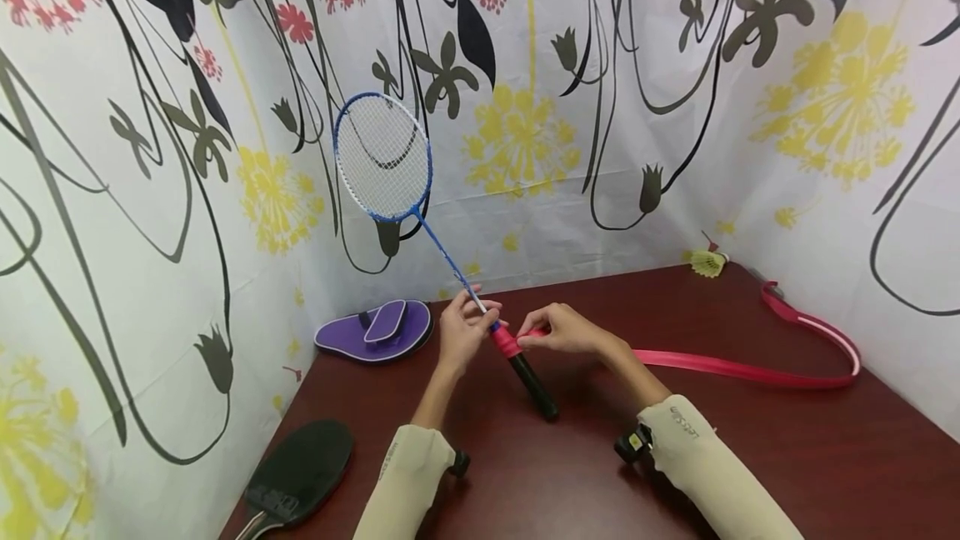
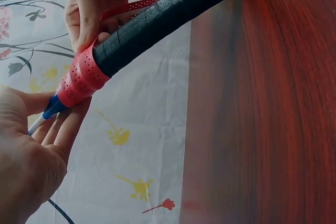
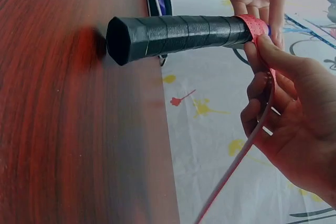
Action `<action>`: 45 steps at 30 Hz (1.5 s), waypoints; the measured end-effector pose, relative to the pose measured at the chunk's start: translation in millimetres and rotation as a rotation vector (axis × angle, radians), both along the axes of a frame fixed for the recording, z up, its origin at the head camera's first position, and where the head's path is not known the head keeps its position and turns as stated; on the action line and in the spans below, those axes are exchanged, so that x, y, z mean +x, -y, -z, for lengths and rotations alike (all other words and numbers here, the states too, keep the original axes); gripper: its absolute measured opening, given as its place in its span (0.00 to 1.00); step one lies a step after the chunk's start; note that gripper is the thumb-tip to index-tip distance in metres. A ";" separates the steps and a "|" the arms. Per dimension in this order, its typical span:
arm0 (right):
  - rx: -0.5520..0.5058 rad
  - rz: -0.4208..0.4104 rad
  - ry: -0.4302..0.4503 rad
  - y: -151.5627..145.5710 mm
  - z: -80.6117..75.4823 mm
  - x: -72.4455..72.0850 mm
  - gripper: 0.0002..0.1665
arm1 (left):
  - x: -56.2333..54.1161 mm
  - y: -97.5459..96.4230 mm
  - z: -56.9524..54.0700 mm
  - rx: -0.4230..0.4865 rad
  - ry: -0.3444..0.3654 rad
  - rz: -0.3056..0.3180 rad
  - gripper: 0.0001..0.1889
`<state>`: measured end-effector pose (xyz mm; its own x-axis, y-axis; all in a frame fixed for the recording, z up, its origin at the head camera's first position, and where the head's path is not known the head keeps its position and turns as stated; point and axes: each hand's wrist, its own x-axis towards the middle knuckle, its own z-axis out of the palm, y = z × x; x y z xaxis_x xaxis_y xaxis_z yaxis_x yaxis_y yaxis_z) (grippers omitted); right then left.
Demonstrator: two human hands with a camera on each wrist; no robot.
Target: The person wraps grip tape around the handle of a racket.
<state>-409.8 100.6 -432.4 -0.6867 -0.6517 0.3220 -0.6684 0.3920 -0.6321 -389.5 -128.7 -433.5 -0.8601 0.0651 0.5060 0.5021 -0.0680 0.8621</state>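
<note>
A blue and white badminton racket (image 1: 442, 250) leans up to the left, its black handle (image 3: 184, 38) pointing down toward me. Perforated red grip tape (image 2: 81, 80) is wound round the upper end of that handle, next to the blue cone. My left hand (image 1: 459, 338) holds the racket at the cone, thumb on one side and fingers on the other. With thumb and fingers, my right hand (image 1: 566, 330) pinches the tape close to the wound part. From there the loose strip (image 3: 231, 169) runs past the palm and out across the table.
The tape's long tail (image 1: 750, 369) curls over the right of the dark red table (image 1: 562, 482). A yellow shuttlecock (image 1: 707, 262) lies at the back right corner. On the left are a purple paddle case (image 1: 341, 332) and a black table tennis paddle (image 1: 303, 469). Floral curtains (image 1: 525, 215) enclose the table.
</note>
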 end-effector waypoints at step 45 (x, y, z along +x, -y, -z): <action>0.076 -0.031 0.095 8.0 4.8 2.9 0.19 | 1.1 2.9 2.7 0.006 -0.019 0.261 0.40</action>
<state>-406.9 92.6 -437.2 -0.6910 -0.6929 0.2058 -0.6196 0.4211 -0.6624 -388.4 -131.6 -436.3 -0.8050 0.2803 0.5229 0.4827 -0.2028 0.8520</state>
